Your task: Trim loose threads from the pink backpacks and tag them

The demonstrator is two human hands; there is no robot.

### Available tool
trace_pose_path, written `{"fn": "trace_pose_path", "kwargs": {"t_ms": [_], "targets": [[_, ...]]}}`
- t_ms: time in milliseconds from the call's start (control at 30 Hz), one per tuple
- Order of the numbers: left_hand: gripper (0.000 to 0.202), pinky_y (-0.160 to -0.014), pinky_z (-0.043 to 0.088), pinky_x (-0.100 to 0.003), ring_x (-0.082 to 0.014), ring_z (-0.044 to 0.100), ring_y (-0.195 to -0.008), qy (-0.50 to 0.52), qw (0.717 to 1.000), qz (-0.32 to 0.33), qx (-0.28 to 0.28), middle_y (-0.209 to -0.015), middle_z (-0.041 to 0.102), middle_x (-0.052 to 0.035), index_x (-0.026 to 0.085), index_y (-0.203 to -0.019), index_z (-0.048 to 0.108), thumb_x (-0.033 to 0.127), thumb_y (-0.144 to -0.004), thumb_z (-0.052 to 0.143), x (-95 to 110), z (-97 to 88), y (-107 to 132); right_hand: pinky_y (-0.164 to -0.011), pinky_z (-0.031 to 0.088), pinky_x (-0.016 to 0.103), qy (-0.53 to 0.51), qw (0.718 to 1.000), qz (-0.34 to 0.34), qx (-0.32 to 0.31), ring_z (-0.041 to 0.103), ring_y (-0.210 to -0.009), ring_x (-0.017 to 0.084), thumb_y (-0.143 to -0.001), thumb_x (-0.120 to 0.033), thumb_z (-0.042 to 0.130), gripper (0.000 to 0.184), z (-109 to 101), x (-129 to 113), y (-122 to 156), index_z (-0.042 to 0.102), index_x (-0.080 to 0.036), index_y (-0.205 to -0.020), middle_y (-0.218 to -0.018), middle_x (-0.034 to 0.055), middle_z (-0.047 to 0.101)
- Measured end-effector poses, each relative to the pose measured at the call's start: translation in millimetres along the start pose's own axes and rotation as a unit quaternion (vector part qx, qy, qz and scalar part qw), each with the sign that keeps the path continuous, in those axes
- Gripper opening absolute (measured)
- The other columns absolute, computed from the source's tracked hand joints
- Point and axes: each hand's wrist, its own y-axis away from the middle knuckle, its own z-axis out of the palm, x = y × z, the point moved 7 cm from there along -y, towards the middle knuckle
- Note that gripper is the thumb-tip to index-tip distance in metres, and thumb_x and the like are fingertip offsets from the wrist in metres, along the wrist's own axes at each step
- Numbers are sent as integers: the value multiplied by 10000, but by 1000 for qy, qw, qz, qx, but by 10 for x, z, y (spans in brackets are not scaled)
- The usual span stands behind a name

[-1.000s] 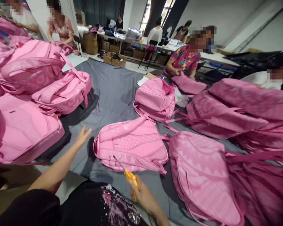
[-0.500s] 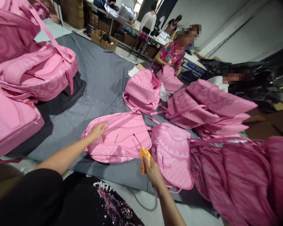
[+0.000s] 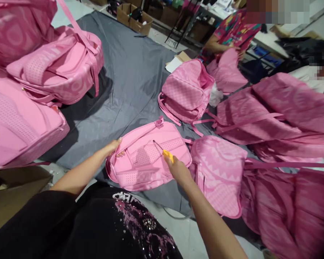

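Note:
A pink backpack (image 3: 151,131) lies on the grey sheet in front of me, its padded back and straps facing up. At its left end my left hand (image 3: 115,148) grips the edge, with the fingertips partly hidden by the fabric. My right hand (image 3: 176,167) is closed round a yellow air blow gun (image 3: 167,155) above the backpack. Its thin dark nozzle points up and left over the mesh panel. Against the right end of this bag lies another pink backpack (image 3: 218,172), patterned side up.
More pink backpacks (image 3: 54,72) are piled at the left, with others (image 3: 294,108) heaped at the right. An upright backpack (image 3: 185,91) gapes behind mine. A co-worker in a colourful shirt (image 3: 232,30) handles a pink bag across the grey sheet (image 3: 135,72). A cardboard box (image 3: 133,19) stands beyond.
My left hand has shifted from the top of the backpack to its left edge. The blow gun has moved up over the bag, and my view has tilted down.

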Motion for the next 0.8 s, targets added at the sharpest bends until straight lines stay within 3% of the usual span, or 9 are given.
{"fn": "trace_pose_path", "kwargs": {"t_ms": [133,233,267,367,467,567,633,733,800], "targets": [[621,-579,518,-305,-189,636,-569,-100,994,26,37,-725,688,-149,43,-1110,600,481,-1007,173,-4,24,33,-679,449,282,-23,995,-76,-63,657,-752,217,-966,-573,386,540,-90,-196,-23,612,-135,-1188,-840,104,700],[494,-798,516,-355,-236,663,-883,-204,966,131,92,-1042,678,-162,141,-1326,528,453,-989,348,76,127,214,-651,432,271,21,999,-23,29,643,-721,203,-986,-546,348,542,-317,-190,14,597,-107,-1183,-847,119,692],[490,-862,494,-384,-262,638,-987,-278,936,181,116,-1137,643,-164,189,-1395,483,431,-979,392,122,199,301,-634,426,266,30,999,-18,16,634,-684,193,-988,-540,346,535,-332,-187,50,587,-112,-1201,-838,113,691],[577,-921,438,-482,-344,552,-1132,-506,797,281,170,-1256,554,-183,302,-1496,367,407,-942,491,179,501,520,-559,413,255,12,994,-31,-103,573,-516,157,-987,-565,319,563,-256,-129,203,554,-141,-1275,-738,66,673],[634,-915,426,-513,-387,478,-1216,-587,725,321,167,-1393,458,-205,324,-1494,371,431,-900,565,148,736,588,-565,425,261,29,998,27,-49,585,-532,166,-980,-584,325,581,-362,132,299,572,-133,-1251,-741,79,671],[555,-1032,342,-560,-390,354,-1353,-591,703,369,142,-1526,340,-184,289,-1441,460,428,-911,545,107,912,635,-575,437,258,33,995,47,-87,599,-543,170,-937,-589,451,523,-322,398,371,615,-154,-1176,-700,60,666],[549,-1119,222,-583,-385,256,-1425,-578,705,383,149,-1565,286,-187,234,-1437,470,429,-926,516,36,999,702,-559,435,259,31,991,68,-109,586,-504,165,-951,-589,416,535,-346,605,423,596,-153,-1202,-640,36,642],[710,-1158,159,-561,-375,195,-1461,-571,696,424,96,-1595,227,-190,211,-1502,364,493,-886,573,-191,1256,857,-579,435,275,87,986,140,13,603,-550,177,-995,-548,303,575,-640,959,547,555,-100,-1252,-689,73,651],[833,-1146,209,-535,-379,252,-1438,-593,678,433,31,-1586,247,-197,220,-1507,352,527,-804,675,-389,1449,921,-564,426,277,78,987,142,-13,598,-550,183,-980,-554,348,568,-628,1105,667,562,-102,-1251,-678,71,649]]}}
